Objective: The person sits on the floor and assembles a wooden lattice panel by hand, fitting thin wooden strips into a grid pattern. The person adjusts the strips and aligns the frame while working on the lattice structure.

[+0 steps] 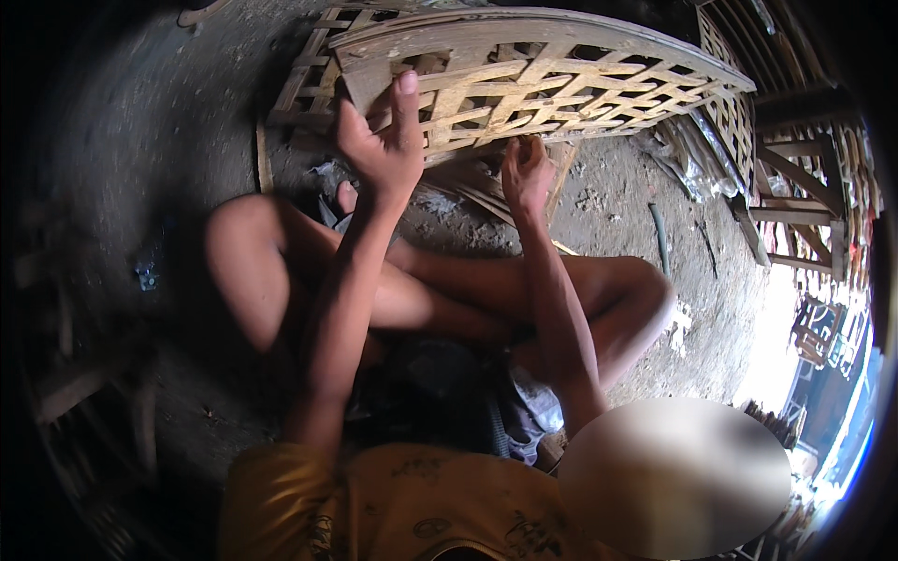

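A person sits cross-legged on a dirt floor [159, 140], knees spread, with a woven bamboo lattice panel [533, 79] lying on the ground just past their feet. The panel is pale, made of crossed flat strips inside a thicker frame, and its near edge runs from the upper middle of the floor toward the right.

The left hand [379, 140] is raised at the panel's near left corner. Its fingers are spread apart and slightly curled, the index fingertip touching the frame strip; nothing is clamped in it.

The right hand [526, 173] rests at the panel's lower edge near the middle, fingers curled together in a loose fist against the strips. Whether it grips a strip or a small tool I cannot tell, since the fingers hide it.

Loose bamboo slats [486, 192] lie on the floor under the panel's near edge, between the two hands. A thin dark rod [658, 234] lies on the dirt to the right of the right forearm. More lattice panels [804, 178] stand stacked at the right edge of the floor. The person wears a yellow shirt [393, 505]
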A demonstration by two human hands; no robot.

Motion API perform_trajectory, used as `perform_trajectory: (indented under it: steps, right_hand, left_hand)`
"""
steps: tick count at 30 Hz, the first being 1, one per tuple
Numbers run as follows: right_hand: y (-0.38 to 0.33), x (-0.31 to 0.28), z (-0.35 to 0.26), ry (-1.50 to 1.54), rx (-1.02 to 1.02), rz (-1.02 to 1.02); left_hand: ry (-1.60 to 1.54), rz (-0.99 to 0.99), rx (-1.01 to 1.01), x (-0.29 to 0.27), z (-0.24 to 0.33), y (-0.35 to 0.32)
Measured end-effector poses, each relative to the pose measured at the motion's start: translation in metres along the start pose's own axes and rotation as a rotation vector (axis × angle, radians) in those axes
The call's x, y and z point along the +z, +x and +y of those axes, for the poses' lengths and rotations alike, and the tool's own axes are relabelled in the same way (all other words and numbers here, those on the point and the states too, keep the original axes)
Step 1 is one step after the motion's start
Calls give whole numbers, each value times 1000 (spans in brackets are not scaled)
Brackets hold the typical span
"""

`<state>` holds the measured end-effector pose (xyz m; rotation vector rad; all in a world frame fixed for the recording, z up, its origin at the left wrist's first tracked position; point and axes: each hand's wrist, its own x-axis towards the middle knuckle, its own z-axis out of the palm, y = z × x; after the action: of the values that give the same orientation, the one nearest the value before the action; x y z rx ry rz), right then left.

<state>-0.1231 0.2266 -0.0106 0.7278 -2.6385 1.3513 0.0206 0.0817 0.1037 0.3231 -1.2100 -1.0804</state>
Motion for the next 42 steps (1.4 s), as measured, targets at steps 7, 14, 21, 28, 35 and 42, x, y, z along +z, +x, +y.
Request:
perform_trajectory:
  steps: [7, 14, 21, 28, 35, 42]
  right_hand:
    - [12, 2, 6, 104, 70, 32]
    - [10, -9, 10, 323, 108, 110]
    - [32, -78, 38, 458, 231, 465]
    - [6, -122, -1, 491, 66, 515]
    - [-17, -157, -21, 797, 37, 475]
    - [-28, -153, -42, 905, 71, 455]
  left_hand:
    - [29, -2, -41, 1, -4, 2]
    - [90, -50, -140, -7, -8, 0]
    - [-55, -263, -323, -13, 15, 7]
    - [59, -494, -286, -44, 15, -3]
    - [85, -544, -297, -59, 14, -20]
    - [104, -619, -276, -57, 17, -15]
